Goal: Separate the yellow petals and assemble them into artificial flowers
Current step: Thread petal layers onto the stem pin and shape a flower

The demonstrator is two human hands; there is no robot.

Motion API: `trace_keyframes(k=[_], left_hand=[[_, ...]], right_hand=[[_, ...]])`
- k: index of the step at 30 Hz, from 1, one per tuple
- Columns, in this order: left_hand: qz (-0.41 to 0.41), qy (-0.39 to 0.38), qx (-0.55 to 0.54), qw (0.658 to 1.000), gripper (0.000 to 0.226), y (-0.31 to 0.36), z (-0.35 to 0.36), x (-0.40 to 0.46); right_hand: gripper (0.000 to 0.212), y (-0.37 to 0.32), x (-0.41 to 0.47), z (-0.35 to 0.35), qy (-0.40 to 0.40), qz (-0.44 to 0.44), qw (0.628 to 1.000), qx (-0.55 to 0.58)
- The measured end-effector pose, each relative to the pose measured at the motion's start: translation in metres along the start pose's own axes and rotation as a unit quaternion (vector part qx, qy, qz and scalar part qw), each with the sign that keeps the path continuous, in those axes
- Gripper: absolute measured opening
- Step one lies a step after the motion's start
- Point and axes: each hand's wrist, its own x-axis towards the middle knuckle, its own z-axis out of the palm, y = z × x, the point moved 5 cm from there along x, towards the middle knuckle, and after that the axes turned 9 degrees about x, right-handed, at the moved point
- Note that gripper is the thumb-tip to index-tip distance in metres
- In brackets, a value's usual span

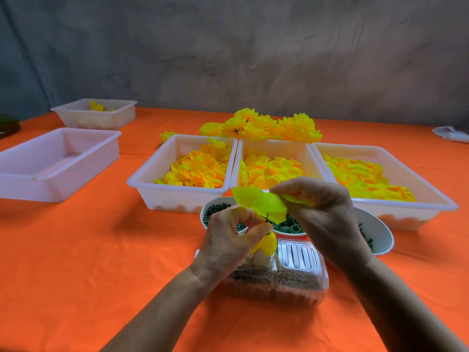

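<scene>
My left hand (229, 237) pinches a thin dark stem (267, 217) with a small yellow bud (268, 243) hanging below the fingers. A yellow-green petal layer (258, 203) sits on the stem's tip, and my right hand (322, 212) pinches its right side between thumb and fingers. Both hands hover above a clear plastic box (297, 275). Behind them stand three white trays of loose yellow petals: left (177, 191), middle (272, 146) and right (441, 199). Finished yellow flowers (261, 127) lie heaped beyond the trays.
Three white bowls of small dark parts sit under my hands: left (215, 210), middle (291, 227), right (378, 232). An empty white tray (50, 184) and another with a few petals (101, 118) stand at the left. The orange cloth (88, 262) covers the table; a grey wall rises behind.
</scene>
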Motion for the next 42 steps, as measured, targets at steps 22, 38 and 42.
trace_keyframes(k=[22, 38, 42], left_hand=[[-0.009, 0.003, 0.032, 0.999, 0.031, 0.005, -0.001, -0.001], [0.058, -0.012, -0.021, 0.998, 0.01, 0.008, -0.001, -0.002], [0.032, 0.005, -0.039, 0.999, 0.015, 0.003, -0.002, -0.003]], right_hand=[[0.019, 0.009, 0.002, 0.001, 0.003, 0.179, 0.976, 0.128], [0.025, -0.01, -0.009, 0.009, -0.097, -0.105, 0.945, -0.293], [0.021, -0.008, -0.016, 0.008, -0.104, -0.137, 0.943, -0.284]])
